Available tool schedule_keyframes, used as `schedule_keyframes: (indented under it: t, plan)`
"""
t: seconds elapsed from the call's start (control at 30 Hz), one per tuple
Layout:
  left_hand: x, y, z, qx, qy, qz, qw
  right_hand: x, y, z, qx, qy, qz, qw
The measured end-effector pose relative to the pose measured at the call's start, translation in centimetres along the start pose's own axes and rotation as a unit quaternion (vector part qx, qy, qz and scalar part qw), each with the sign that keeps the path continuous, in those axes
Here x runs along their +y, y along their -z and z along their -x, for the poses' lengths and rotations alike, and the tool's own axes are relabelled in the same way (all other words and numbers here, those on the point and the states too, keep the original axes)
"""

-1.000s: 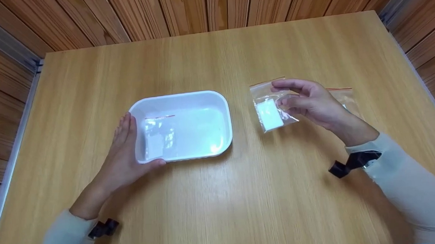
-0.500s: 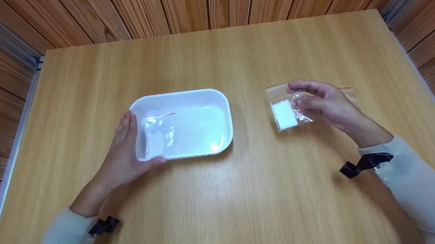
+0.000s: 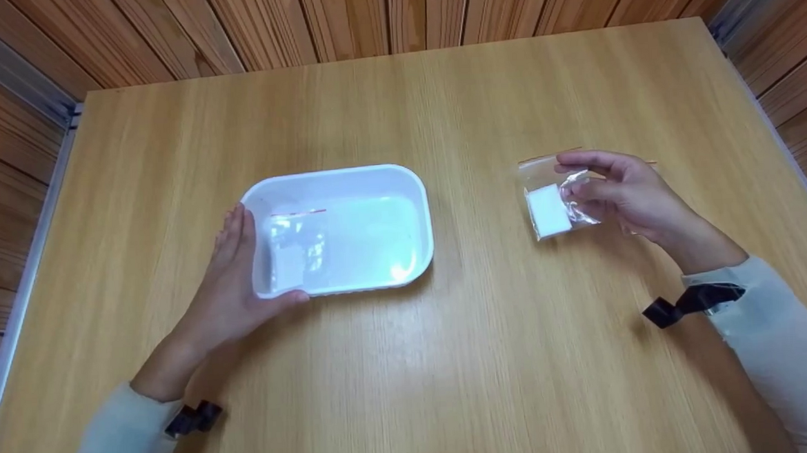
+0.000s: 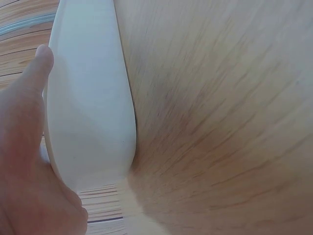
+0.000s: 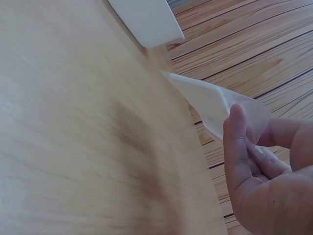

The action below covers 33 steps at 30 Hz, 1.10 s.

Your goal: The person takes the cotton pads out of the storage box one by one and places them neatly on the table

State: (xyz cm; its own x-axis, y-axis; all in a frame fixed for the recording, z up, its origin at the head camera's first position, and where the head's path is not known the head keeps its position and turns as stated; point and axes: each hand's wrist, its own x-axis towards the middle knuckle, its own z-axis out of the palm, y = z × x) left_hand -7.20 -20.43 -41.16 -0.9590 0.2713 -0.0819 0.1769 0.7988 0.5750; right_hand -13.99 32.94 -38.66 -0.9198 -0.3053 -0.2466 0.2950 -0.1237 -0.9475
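Around the left end of the white plastic tray (image 3: 351, 290) lies my left hand (image 3: 224, 291), its straight fingers against the outer wall and its thumb along the front rim. Inside the tray, at its left, lies a clear zip bag (image 3: 313, 248) with a red seal line and a white piece in it. My right hand (image 3: 640, 197) pinches another clear zip bag (image 3: 548, 210) by its right side; it too contains a white rectangular piece. In the right wrist view, this bag (image 5: 205, 100) hangs above the tabletop between thumb and fingers.
Behind my right hand a bit of a red seal line (image 3: 651, 162) shows; the rest there is hidden. The light wooden table (image 3: 411, 378) carries everything, with wood-plank panels (image 3: 351, 18) beyond its far edge. Each wrist wears a black mount (image 3: 691, 302).
My right hand has moved to the right with the pinched zip bag, away from the tray, and now covers most of the bag behind it. My left hand stays on the tray.
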Motion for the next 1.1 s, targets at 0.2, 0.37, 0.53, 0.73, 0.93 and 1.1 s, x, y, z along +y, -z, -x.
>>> schedule_keyframes:
  t: [0.2, 0.37, 0.53, 0.73, 0.93, 1.1]
  plan:
    - [-0.1, -0.1, 0.0, 0.001, -0.002, -0.002, 1.0, 0.4, 0.7, 0.1, 0.013, 0.003, 0.014, 0.9998]
    - [-0.2, -0.1, 0.0, 0.002, 0.0, -0.001, 1.0, 0.9, 1.3, 0.0, 0.029, 0.004, 0.067, 0.9973]
    - [-0.1, -0.1, -0.1, 0.001, -0.002, -0.007, 1.0, 1.2, 1.9, 0.1, 0.044, 0.007, 0.098, 0.9942]
    - [0.0, -0.1, -0.1, 0.0, 0.007, 0.003, 1.0, 1.3, 1.9, 0.1, 0.087, -0.005, 0.229, 0.9695]
    - [-0.1, -0.1, 0.0, 0.001, 0.009, 0.002, 1.0, 1.2, 1.9, 0.0, 0.106, -0.038, 0.289, 0.9506]
    - [0.1, 0.0, 0.0, -0.01, 0.017, 0.001, 0.9998, 1.3, 2.1, 0.1, 0.107, -0.046, 0.324, 0.9389]
